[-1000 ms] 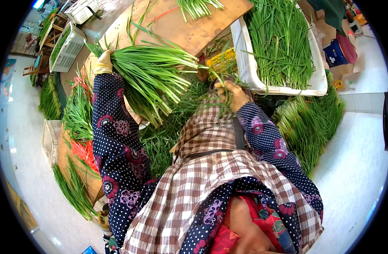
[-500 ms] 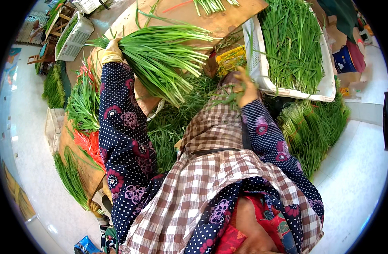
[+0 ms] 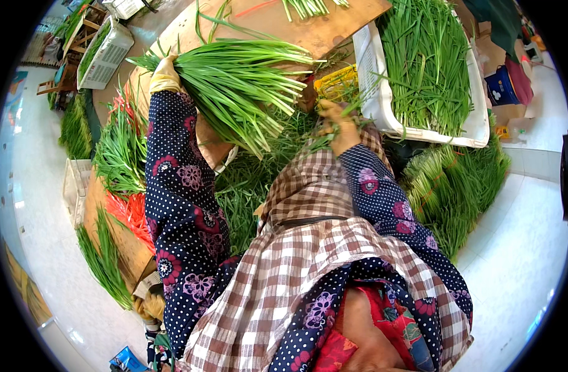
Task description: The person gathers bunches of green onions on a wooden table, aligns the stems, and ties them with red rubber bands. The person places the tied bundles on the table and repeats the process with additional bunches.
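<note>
While the left hand (image 3: 165, 75), in a pale yellow glove, is closed around one end of a thick bunch of long, slender green stalks (image 3: 243, 87), the right hand (image 3: 338, 126) is well apart from it, farther right, above the brown-and-white checked cloth apron (image 3: 284, 260). The bunch lies at the near edge of a brown wooden tabletop (image 3: 355, 13), its darker end at the glove and its paler stalk ends fanned out toward the right. Thin loose green leaves show at the right hand's curled fingers; whether they are pinched there or only touching, I cannot tell.

Just beyond the right hand is a yellow openwork plastic basket (image 3: 337, 85). To its right, a white plastic crate (image 3: 432, 137) is filled with long green leaves (image 3: 426, 68). On the near side of the crate lies a dense pile of tied green bundles (image 3: 460, 195). Between the left forearm and the apron is a heap of loose dark green leaves (image 3: 240, 201).

Left of the left sleeve, a leafy green bundle (image 3: 119, 158) lies beside bright red plastic strips (image 3: 132, 214). Nearer on that side, a co-worker's gloved hands (image 3: 152, 305) are beside a slim green bundle (image 3: 104, 263).
</note>
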`<state>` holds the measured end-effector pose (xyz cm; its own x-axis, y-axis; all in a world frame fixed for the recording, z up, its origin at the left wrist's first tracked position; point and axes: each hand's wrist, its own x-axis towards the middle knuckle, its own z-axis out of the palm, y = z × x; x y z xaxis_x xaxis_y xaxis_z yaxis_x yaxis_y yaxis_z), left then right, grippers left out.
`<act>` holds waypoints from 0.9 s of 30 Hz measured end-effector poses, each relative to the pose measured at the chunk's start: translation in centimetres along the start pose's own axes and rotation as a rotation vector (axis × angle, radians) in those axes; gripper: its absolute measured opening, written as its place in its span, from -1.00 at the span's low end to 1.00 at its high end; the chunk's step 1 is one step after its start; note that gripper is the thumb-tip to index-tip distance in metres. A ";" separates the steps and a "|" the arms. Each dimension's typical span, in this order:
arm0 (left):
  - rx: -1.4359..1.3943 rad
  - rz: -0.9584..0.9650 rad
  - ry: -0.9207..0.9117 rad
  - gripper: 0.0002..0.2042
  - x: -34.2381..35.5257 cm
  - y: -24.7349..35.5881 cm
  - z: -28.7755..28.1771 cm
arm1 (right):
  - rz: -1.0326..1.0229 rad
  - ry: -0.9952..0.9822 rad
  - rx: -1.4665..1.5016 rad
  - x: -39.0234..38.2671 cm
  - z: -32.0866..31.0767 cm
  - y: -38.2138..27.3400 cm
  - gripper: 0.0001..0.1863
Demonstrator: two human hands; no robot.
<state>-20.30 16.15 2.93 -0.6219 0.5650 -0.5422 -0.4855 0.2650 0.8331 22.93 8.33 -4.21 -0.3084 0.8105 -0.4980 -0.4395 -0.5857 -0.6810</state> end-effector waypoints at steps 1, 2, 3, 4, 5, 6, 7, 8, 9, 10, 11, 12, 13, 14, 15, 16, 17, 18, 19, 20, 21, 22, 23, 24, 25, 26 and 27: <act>-0.014 0.002 0.006 -0.77 -0.3 -0.5 0.3 | 0.015 -0.192 -0.001 0.2 0.1 1.0 -0.61; -0.023 0.010 0.030 -0.76 -1.9 -0.5 0.7 | 0.098 -0.177 -0.059 0.0 2.1 1.3 -0.54; -0.036 0.017 0.046 -0.76 -2.8 -0.4 1.1 | 0.174 -0.156 -0.122 -0.1 4.2 1.6 -0.46; 0.075 0.075 -0.069 -0.77 -1.5 -0.5 -0.1 | 0.222 -0.215 -0.185 1.6 5.0 3.1 -0.45; 0.119 0.053 -0.033 -0.78 -0.6 -0.5 -0.3 | 0.268 -0.270 -0.250 3.3 5.4 4.4 -0.42; 0.157 0.028 0.004 -0.78 0.0 -0.6 -0.3 | 0.242 -0.345 -0.214 2.5 6.7 3.8 -0.40; 0.195 0.002 0.042 -0.79 0.5 -0.5 -0.6 | 0.242 -0.243 -0.158 1.5 7.8 3.1 -0.46; 0.209 0.008 0.047 -0.77 0.2 -0.4 -0.5 | 0.159 -0.289 -0.307 1.3 6.6 3.0 -0.56; 0.224 0.016 0.041 -0.76 0.0 -0.4 0.0 | 0.211 -0.304 -0.142 1.4 5.0 2.7 -0.65; 0.239 0.023 0.035 -0.74 -0.2 -0.2 0.6 | 0.268 -0.312 0.023 1.5 3.5 2.3 -0.72; 0.261 0.066 0.053 -0.72 -0.9 -0.4 -1.4 | 0.241 -0.597 -0.041 0.9 1.1 1.7 -0.77; 0.300 0.106 0.018 -0.70 -0.4 -0.7 -1.0 | 0.179 -0.648 0.037 1.1 -1.2 1.7 -0.76; 0.229 0.053 -0.001 -0.67 0.7 -0.9 -1.7 | 0.136 -0.718 0.116 1.1 -3.5 1.8 -0.74; 0.164 0.001 -0.022 -0.64 0.3 -0.5 -1.4 | 0.113 -0.799 0.305 1.1 -4.0 1.6 -0.71; 0.099 -0.045 -0.010 -0.63 -0.1 -0.5 -0.8 | 0.088 -0.877 0.495 1.2 -4.4 1.5 -0.68; 0.091 -0.029 0.068 -0.63 -0.4 -0.8 0.1 | 0.121 -0.697 0.282 1.3 -4.3 1.8 -0.65; 0.087 -0.009 0.142 -0.63 -2.6 -0.6 1.9 | 0.147 -0.514 0.076 1.0 -2.6 1.7 -0.62; 0.112 0.024 0.076 -0.64 -1.9 -0.8 1.7 | 0.176 -0.330 -0.124 0.3 -0.5 1.5 -0.58; 0.130 0.053 0.048 -0.64 -0.4 -1.1 -0.6 | 0.324 -0.391 -0.329 -2.1 3.4 -0.4 -0.63; 0.668 0.438 -0.014 -0.65 4.5 -2.3 -4.9 | 0.416 -0.410 -0.257 -1.6 4.9 1.4 -0.67; 0.652 0.406 -0.016 -0.66 5.7 -2.6 -4.4 | 0.488 -0.394 -0.175 -0.6 5.1 3.0 -0.71; 0.635 0.378 -0.002 -0.66 6.4 -2.9 -4.4 | 0.468 -0.451 -0.092 -0.4 4.5 3.9 -0.75; 0.058 -0.052 0.085 -0.66 3.8 -2.0 -0.3 | 0.424 -0.492 -0.002 -0.1 3.6 4.2 -0.78; 0.246 0.073 -0.052 -0.64 5.3 -2.3 -0.5 | 0.382 -0.538 0.080 0.0 2.6 4.4 -0.81; 0.212 0.070 -0.045 -0.65 6.9 -2.3 0.2 | 0.327 -0.528 0.170 0.0 1.0 4.1 -0.81; 0.169 0.052 -0.016 -0.65 6.4 -2.7 0.6 | 0.299 -0.519 0.250 -0.2 -1.2 3.8 -0.81; 0.128 0.040 0.021 -0.66 6.0 -2.9 0.6 | 0.273 -0.517 0.334 -0.8 -2.0 3.6 -0.81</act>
<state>-22.32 19.23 -2.67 -0.6523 0.5610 -0.5097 -0.3785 0.3415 0.8603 23.29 5.57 -7.33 -0.7731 0.5824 -0.2514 -0.5001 -0.8034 -0.3232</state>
